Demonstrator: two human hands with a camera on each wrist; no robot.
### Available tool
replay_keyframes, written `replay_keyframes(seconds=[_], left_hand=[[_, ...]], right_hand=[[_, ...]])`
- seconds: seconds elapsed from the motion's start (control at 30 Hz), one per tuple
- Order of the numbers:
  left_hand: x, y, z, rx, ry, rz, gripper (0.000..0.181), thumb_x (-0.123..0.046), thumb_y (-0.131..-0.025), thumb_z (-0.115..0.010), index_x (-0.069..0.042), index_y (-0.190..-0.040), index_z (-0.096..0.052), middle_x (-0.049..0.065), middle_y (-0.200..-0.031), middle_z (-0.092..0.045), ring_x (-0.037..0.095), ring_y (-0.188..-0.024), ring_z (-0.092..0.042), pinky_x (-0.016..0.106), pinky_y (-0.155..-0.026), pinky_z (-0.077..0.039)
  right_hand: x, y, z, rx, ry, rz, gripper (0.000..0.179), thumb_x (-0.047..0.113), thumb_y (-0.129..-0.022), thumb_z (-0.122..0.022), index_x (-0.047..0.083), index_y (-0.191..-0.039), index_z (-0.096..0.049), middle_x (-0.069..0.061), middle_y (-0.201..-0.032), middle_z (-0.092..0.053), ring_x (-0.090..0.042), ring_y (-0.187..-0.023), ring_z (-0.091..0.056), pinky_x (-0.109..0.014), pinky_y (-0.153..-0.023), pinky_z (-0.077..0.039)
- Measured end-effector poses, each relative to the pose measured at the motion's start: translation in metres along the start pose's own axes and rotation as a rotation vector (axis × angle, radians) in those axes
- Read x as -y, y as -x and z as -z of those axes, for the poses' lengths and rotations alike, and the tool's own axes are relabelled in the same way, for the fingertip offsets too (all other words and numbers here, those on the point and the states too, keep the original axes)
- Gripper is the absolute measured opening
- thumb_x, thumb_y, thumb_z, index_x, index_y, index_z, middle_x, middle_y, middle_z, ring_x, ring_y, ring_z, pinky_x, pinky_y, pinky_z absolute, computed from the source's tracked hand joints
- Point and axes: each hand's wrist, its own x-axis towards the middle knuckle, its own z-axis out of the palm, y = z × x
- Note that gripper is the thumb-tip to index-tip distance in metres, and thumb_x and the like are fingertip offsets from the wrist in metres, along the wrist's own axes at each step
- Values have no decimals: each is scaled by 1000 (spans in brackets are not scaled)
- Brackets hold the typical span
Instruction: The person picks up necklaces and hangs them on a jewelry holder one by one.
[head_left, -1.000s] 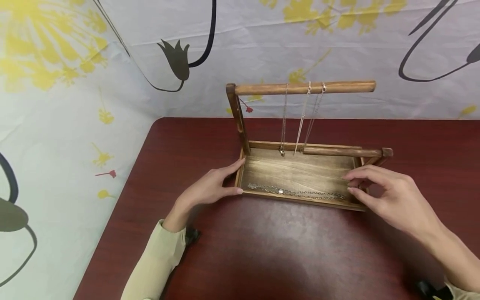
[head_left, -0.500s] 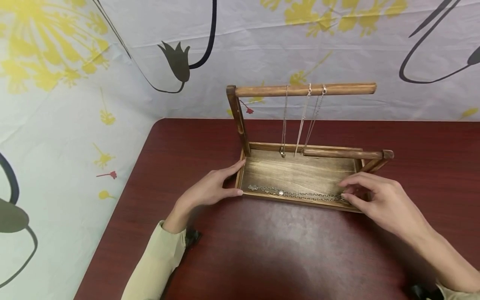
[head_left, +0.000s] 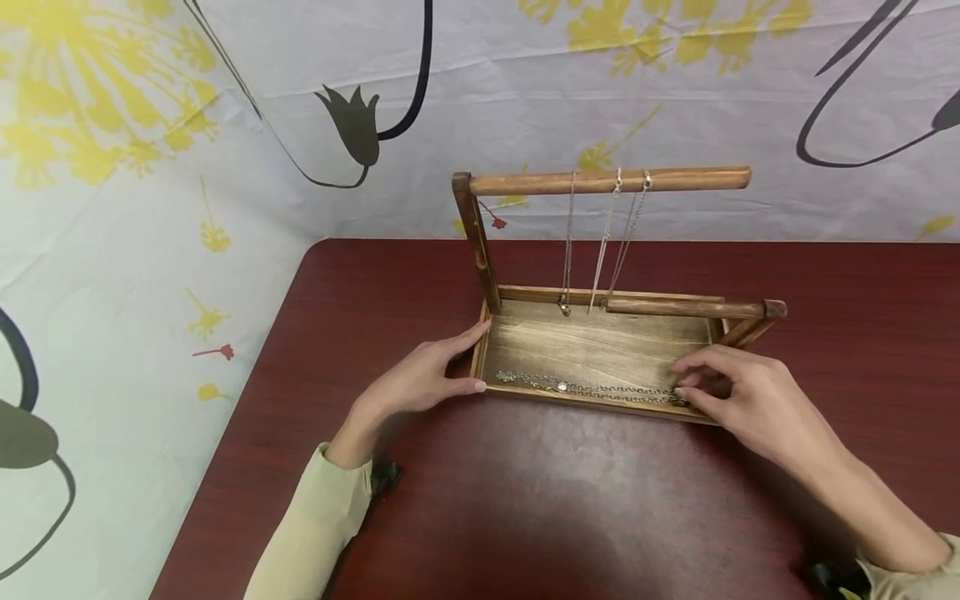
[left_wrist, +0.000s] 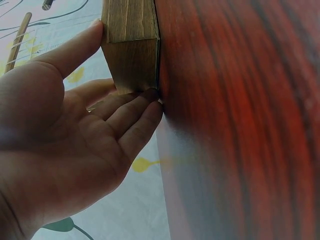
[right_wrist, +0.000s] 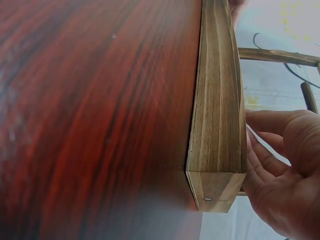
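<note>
A wooden jewelry stand with a shallow tray point(head_left: 585, 342) stands on the table in the head view. Along the tray's front wall lies a silvery chain necklace point(head_left: 615, 392), stretched out, with a small flower-like piece at its left end and a pale round bead. My right hand point(head_left: 757, 400) reaches over the tray's right front corner, thumb and fingers curled at the chain's right end, which they partly hide. At the opposite end, my left hand point(head_left: 420, 375) rests against the tray's left corner, thumb at the front and fingers fairly straight along the end wall point(left_wrist: 132, 62).
Above the tray's back, an upper bar point(head_left: 675, 179) carries several thin chains point(head_left: 567, 242). A shorter, lower bar point(head_left: 675, 308) juts in from the right post. Behind the dark red table point(head_left: 562, 492) hangs a patterned white cloth point(head_left: 420, 200).
My right hand has come forward and left from over the tray's right end to the chain's right end, its fingers drawing in around it. My left hand has stayed at the left corner.
</note>
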Motion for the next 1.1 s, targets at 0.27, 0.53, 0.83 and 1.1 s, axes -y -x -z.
replay_keyframes(seconds=[0.27,0.53,0.83,1.1], left_hand=[[0,0,0,-5,-1,-7,85,-38,-93,-71,-27,-160,-21,-6,-160,-28,17,-143,-35,41,-113,-34],[1,0,0,-2,-3,7,84,-40,-93,-70,-29,-160,-21,-6,-159,-28,17,-143,-34,42,-113,-34],[0,0,0,-1,4,3,84,-39,-93,-70,-29,-160,-21,-5,-159,-29,17,-143,-35,43,-113,-34],[0,0,0,5,10,7,85,-39,-93,-70,-29,-160,-20,-6,-160,-27,17,-143,-34,42,-113,-34]], right_hand=[[0,0,-5,21,33,7,34,-4,-73,-84,17,-98,-73,10,-89,-72,1,-71,-64,-10,-61,-47],[1,-5,-10,40,54,28,33,-1,-73,-85,18,-97,-74,10,-91,-73,2,-70,-63,-11,-61,-47],[0,-8,-13,66,70,37,30,3,-75,-85,18,-98,-75,10,-87,-72,1,-70,-62,-11,-60,-46],[1,-13,-17,105,80,18,26,5,-77,-84,18,-97,-75,11,-84,-71,1,-71,-63,-17,-62,-50]])
